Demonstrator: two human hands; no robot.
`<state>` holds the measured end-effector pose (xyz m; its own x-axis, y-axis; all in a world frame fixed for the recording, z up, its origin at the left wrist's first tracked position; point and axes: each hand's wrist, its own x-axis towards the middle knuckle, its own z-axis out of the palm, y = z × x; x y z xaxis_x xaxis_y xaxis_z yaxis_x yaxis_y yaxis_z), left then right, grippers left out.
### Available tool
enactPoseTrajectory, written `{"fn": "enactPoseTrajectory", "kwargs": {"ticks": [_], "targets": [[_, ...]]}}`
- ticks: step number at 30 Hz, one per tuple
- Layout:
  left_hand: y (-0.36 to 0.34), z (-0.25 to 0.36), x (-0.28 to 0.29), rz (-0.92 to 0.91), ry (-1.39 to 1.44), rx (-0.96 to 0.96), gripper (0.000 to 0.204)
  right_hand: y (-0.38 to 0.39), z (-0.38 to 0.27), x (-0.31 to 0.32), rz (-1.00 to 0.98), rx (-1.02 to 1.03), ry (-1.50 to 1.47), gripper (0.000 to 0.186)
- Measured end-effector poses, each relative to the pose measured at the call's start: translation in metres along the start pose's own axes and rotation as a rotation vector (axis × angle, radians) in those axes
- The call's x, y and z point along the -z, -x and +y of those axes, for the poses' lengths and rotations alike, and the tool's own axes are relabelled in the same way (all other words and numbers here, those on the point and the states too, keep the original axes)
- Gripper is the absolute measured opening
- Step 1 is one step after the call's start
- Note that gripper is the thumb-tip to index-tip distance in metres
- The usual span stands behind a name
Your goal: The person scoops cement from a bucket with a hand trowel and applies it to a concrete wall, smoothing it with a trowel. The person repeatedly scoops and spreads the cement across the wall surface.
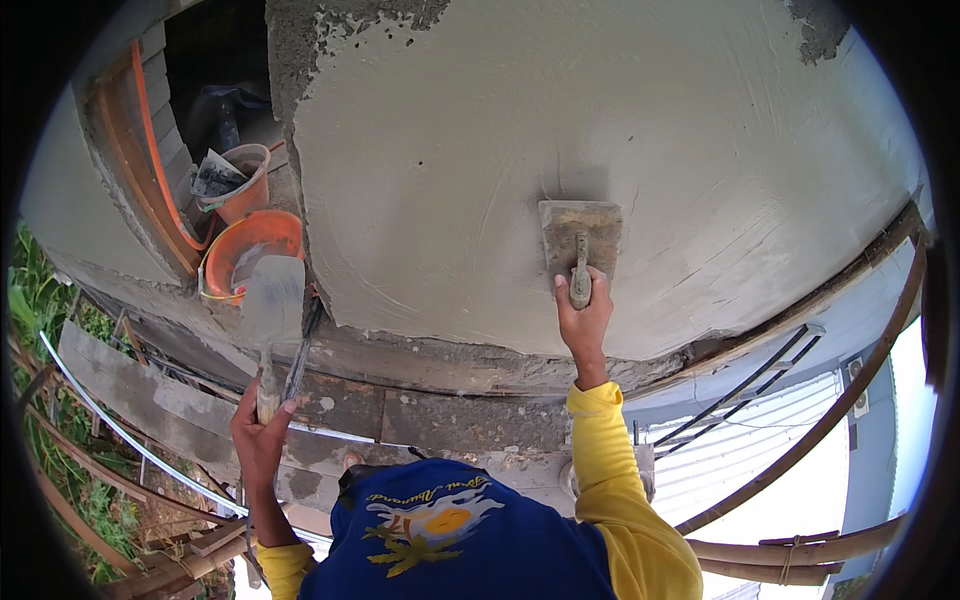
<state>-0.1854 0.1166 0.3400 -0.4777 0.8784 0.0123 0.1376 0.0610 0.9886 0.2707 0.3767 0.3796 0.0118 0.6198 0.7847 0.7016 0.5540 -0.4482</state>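
Note:
In my right hand (587,325) is the handle of a rectangular plastering trowel (602,235), its worn, plaster-smeared plate against or very near the grey plastered wall (430,210). My left hand (260,430), lower and to the left, grips the wooden handle of a pointing-up trowel (275,300) with a broad blade coated in grey plaster. A thin dark bar (299,362) runs beside that handle; whether my left hand holds it too I cannot tell. Behind the blade, an orange bucket (283,232) with grey mix inside is partly hidden.
A second orange bucket (246,203) with a bag or paper in it stands by a dark opening. An orange hose (152,140) hangs along a wooden frame. Below are scaffold planks (440,418), bamboo poles (800,553) and a ladder (735,400); plants grow at the left.

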Motion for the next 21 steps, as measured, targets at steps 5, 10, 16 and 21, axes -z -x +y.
{"fn": "enactPoseTrajectory", "kwargs": {"ticks": [5,10,16,21], "targets": [[0.014,0.016,0.007,0.059,-0.036,0.089,0.056,0.003,0.040,-0.002,-0.041,0.014,0.071,0.043],[0.039,-0.003,0.002,0.122,0.002,0.118,0.053,-0.024,0.033,0.058,0.162,-0.145,-0.038,0.058],[0.031,-0.010,-0.010,0.032,-0.016,0.154,0.057,0.073,0.072,-0.001,-0.790,0.604,0.477,0.035],[0.032,-0.015,-0.007,0.010,-0.012,0.135,0.056,0.059,0.073,-0.020,-0.658,0.571,0.566,0.034]]}}
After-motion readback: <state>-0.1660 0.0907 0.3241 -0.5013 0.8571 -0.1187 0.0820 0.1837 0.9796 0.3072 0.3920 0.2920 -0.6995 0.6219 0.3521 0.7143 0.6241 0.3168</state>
